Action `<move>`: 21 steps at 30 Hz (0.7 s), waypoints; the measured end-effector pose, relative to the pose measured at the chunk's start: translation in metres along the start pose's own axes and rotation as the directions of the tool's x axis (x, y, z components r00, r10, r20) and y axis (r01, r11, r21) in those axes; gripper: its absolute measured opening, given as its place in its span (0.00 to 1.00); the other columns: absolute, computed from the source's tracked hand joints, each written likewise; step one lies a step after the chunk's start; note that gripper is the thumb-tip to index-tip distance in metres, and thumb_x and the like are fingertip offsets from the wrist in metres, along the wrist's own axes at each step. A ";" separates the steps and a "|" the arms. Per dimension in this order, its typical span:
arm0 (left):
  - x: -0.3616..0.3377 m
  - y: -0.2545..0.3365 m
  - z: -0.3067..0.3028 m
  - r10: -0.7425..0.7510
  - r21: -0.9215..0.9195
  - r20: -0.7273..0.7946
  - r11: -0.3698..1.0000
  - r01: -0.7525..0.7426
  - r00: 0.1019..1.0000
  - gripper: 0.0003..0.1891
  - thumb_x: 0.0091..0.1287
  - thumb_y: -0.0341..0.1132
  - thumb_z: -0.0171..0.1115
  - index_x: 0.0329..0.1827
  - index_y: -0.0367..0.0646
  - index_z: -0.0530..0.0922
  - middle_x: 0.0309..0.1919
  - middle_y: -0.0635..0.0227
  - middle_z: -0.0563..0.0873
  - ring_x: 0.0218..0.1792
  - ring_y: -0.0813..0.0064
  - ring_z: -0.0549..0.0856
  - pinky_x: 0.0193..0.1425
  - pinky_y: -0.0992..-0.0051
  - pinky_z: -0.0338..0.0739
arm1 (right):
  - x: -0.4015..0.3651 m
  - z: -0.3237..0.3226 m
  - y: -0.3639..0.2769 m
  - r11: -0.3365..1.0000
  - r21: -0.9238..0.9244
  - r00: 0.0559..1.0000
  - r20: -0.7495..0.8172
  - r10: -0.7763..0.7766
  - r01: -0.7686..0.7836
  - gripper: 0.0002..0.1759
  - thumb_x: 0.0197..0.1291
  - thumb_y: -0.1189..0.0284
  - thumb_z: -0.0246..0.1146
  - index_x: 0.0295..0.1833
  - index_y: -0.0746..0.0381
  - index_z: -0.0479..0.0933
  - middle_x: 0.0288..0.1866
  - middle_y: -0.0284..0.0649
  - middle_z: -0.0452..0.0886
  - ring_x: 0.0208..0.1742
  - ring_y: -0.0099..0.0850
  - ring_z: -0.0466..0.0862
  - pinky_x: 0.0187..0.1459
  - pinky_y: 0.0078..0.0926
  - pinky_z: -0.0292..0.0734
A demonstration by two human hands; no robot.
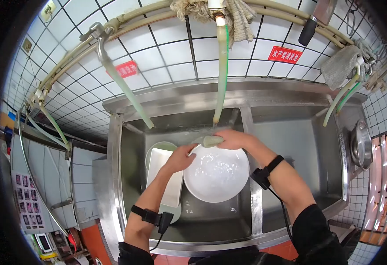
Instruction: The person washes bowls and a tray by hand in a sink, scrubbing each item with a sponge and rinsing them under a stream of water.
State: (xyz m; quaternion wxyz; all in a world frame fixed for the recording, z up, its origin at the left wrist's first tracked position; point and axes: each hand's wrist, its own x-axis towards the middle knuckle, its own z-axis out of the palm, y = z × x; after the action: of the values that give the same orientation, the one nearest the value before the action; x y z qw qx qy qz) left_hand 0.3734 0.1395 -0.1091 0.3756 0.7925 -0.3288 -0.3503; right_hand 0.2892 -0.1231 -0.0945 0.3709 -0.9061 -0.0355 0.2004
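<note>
A large round white bowl is in the left basin, wet and shiny inside. My left hand grips its upper left rim, with the thumb over the inside edge. At the top of the bowl, my right hand is closed on a pale grey-green scrubbing pad, which lies against the rim. A hose hangs just above the right hand, with water apparently running from its end. Left of the bowl, a white rectangular tray leans over a pale round dish, partly hidden by my left forearm.
A steel divider separates the left basin from the right basin. Two more hoses hang over the sink, left and right. Metal bowls stand at the right edge. A knife hangs on the wall pipes.
</note>
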 end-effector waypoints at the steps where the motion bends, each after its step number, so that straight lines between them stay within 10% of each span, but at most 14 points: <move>1: 0.003 0.002 -0.003 0.050 0.021 0.012 0.999 -0.051 0.999 0.22 0.68 0.31 0.59 0.66 0.43 0.78 0.47 0.53 0.89 0.41 0.60 0.87 0.51 0.66 0.79 | -0.006 0.007 0.011 0.988 0.155 0.999 -0.033 0.003 0.002 0.27 0.60 0.69 0.65 0.66 0.62 0.75 0.53 0.45 0.86 0.53 0.39 0.85 0.59 0.34 0.76; 9: 0.036 0.021 -0.016 0.163 0.084 -0.027 0.983 -0.161 0.986 0.17 0.69 0.36 0.62 0.58 0.43 0.83 0.44 0.52 0.89 0.43 0.55 0.88 0.49 0.62 0.79 | -0.049 0.074 0.039 0.836 0.548 0.850 -0.423 0.314 -0.036 0.25 0.63 0.75 0.64 0.67 0.64 0.74 0.53 0.38 0.86 0.53 0.27 0.83 0.58 0.26 0.74; 14: 0.027 -0.030 0.032 0.066 0.140 -0.590 0.990 0.021 0.805 0.17 0.70 0.42 0.65 0.48 0.34 0.85 0.34 0.53 0.90 0.36 0.66 0.89 0.45 0.65 0.82 | -0.063 0.073 0.016 0.829 0.523 0.686 -0.531 0.498 -0.197 0.24 0.64 0.77 0.62 0.67 0.63 0.75 0.53 0.40 0.87 0.53 0.28 0.84 0.58 0.26 0.74; 16: 0.010 -0.074 0.067 -0.206 -0.022 -0.579 0.971 0.238 0.788 0.18 0.70 0.40 0.64 0.51 0.32 0.84 0.36 0.54 0.90 0.38 0.66 0.89 0.44 0.65 0.83 | -0.060 0.080 0.017 0.771 0.607 0.568 -0.572 0.592 -0.192 0.24 0.64 0.76 0.62 0.66 0.66 0.74 0.54 0.44 0.86 0.54 0.30 0.83 0.58 0.27 0.74; 18: -0.014 -0.063 0.111 -0.583 -0.831 -0.272 0.544 0.118 0.766 0.17 0.69 0.35 0.63 0.57 0.36 0.81 0.42 0.55 0.88 0.45 0.58 0.88 0.45 0.62 0.81 | -0.062 0.089 0.006 0.753 0.622 0.461 -0.615 0.640 -0.216 0.24 0.63 0.75 0.62 0.66 0.63 0.75 0.53 0.49 0.85 0.55 0.40 0.84 0.57 0.32 0.76; 21: -0.037 -0.032 0.150 -0.557 -0.955 -0.174 0.296 -0.002 0.812 0.25 0.66 0.26 0.59 0.68 0.41 0.72 0.52 0.59 0.84 0.47 0.64 0.86 0.46 0.66 0.83 | -0.054 0.128 0.004 0.649 0.748 0.290 -0.596 0.749 -0.138 0.25 0.61 0.74 0.61 0.66 0.61 0.76 0.54 0.52 0.85 0.57 0.49 0.84 0.58 0.37 0.76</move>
State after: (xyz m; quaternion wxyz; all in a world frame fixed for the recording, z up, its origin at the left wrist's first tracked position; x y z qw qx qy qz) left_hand 0.2414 0.1295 -0.1952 0.7535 0.5409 0.1824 -0.3261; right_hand 0.1898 -0.0533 -0.1611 0.5035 -0.6810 0.4935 -0.1978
